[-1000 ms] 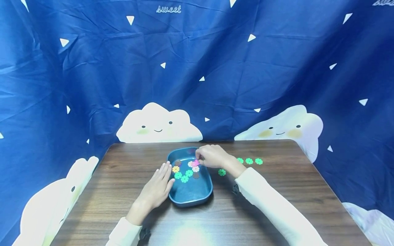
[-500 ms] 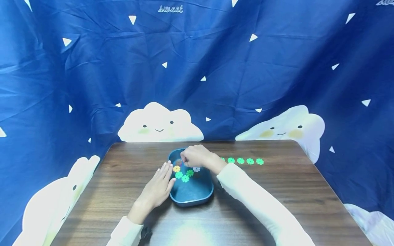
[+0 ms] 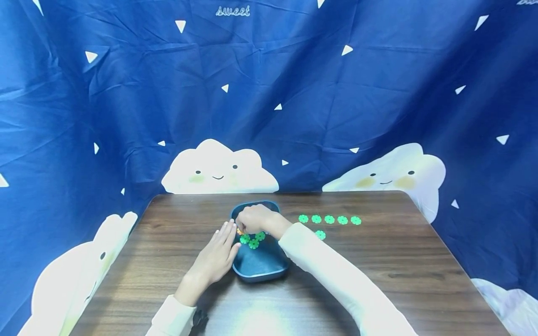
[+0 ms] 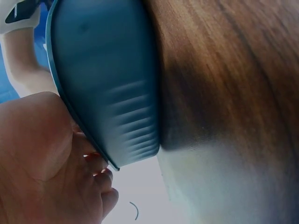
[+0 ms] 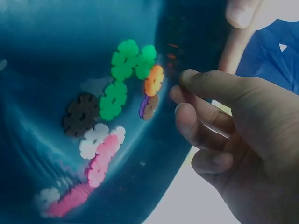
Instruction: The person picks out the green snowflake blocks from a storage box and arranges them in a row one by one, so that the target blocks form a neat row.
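Note:
My left hand (image 3: 213,259) rests with straight fingers against the left rim of a dark blue tray (image 3: 258,268). My right hand (image 3: 256,219) reaches into the tray from the right, over its left part. In the right wrist view its fingers bend loosely, with nothing visible between the fingertips. Flower-shaped plastic pieces lie in the tray beside it: several green pieces (image 5: 124,60), an orange piece (image 5: 154,80), a dark brown piece (image 5: 80,115), a white piece (image 5: 93,141) and pink pieces (image 5: 103,158). A lighter brown piece (image 5: 151,108) overlaps a purple one near the tray wall.
Right of the tray, several green flower pieces (image 3: 329,219) form a row on the wooden table (image 3: 378,261). Another green piece (image 3: 320,234) lies in front of the row, near the right sleeve. A blue curtain (image 3: 269,93) with clouds hangs behind the table.
My right hand has moved left from the tray's far right rim to its left part, uncovering green pieces on the table. My left hand has stayed at the rim.

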Tool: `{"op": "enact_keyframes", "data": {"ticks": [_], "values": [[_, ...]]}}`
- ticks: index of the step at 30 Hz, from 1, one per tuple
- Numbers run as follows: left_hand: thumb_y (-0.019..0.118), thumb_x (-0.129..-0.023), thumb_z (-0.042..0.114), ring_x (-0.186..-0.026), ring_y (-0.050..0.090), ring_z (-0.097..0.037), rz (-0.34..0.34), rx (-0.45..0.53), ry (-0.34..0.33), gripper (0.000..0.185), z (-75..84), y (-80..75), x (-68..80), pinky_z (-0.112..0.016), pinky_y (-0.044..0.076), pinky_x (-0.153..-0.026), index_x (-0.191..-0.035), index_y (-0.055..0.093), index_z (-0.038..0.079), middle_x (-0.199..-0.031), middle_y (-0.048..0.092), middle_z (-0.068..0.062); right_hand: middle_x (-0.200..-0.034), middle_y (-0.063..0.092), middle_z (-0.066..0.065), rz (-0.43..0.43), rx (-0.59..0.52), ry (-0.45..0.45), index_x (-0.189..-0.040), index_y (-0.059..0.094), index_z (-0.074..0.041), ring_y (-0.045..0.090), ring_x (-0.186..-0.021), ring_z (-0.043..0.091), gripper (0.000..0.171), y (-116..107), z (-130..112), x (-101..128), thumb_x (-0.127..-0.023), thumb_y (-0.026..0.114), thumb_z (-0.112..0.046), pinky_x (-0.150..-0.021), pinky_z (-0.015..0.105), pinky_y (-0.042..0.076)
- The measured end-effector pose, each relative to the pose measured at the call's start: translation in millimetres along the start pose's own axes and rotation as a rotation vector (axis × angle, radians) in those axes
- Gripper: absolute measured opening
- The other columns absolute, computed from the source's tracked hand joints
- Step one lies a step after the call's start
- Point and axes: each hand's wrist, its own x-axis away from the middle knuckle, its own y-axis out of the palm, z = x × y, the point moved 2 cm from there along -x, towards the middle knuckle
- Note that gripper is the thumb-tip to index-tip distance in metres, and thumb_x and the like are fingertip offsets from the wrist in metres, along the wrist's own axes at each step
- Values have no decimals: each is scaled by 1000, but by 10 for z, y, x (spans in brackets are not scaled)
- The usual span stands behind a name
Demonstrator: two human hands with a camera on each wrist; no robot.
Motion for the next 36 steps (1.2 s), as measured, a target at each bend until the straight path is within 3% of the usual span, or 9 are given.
{"op": "enact_keyframes", "data": {"ticks": [5, 10, 15, 19, 29, 36], "values": [[34, -106, 41, -152, 19, -27, -6, -8, -5, 62, 2, -2, -3, -46, 23, -123, -155, 24, 5, -164, 19, -11, -59, 53, -9, -102, -15, 46, -81, 75, -17, 49, -55, 7, 16, 70, -2, -34, -94, 64, -18, -51, 19, 39], [34, -106, 41, -153, 18, -26, -20, -4, -10, 62, 3, 0, -13, -46, 23, -124, -155, 24, 5, -165, 18, -10, -66, 63, -9, -183, -21, 113, -82, 77, -21, 55, -59, 8, 15, 127, 23, -41, -93, 66, -21, -54, 21, 46], [36, -106, 37, -152, 20, -28, 2, -1, -2, 60, 9, -4, -17, -47, 25, -123, -154, 27, 3, -164, 21, -12, -75, 67, -10, -159, 36, 187, -92, 76, -24, 59, -66, 9, 9, 124, 53, -42, -92, 68, -28, -61, 25, 51], [38, -106, 35, -151, 22, -29, 14, 5, 2, 59, 14, -13, -17, -48, 26, -122, -154, 28, 2, -163, 23, -13, -80, 66, -8, -138, 92, 230, -101, 74, -22, 60, -70, 11, 15, 128, 73, -53, -90, 69, -31, -66, 28, 53], [34, -106, 37, -153, 18, -27, -32, 11, -15, 60, 7, -8, -14, -46, 23, -124, -155, 23, 4, -164, 18, -11, -96, 71, -4, -143, 91, 276, -111, 71, -21, 61, -77, 13, 28, 213, 109, -120, -86, 74, -35, -77, 33, 57], [35, -107, 35, -153, 17, -26, -32, 28, -18, 59, 0, -8, -15, -46, 22, -124, -156, 21, 6, -165, 17, -10, -107, 71, 0, -151, 120, 286, -122, 63, -17, 63, -84, 15, 36, 258, 106, -179, -91, 68, -33, -83, 35, 58]]}}
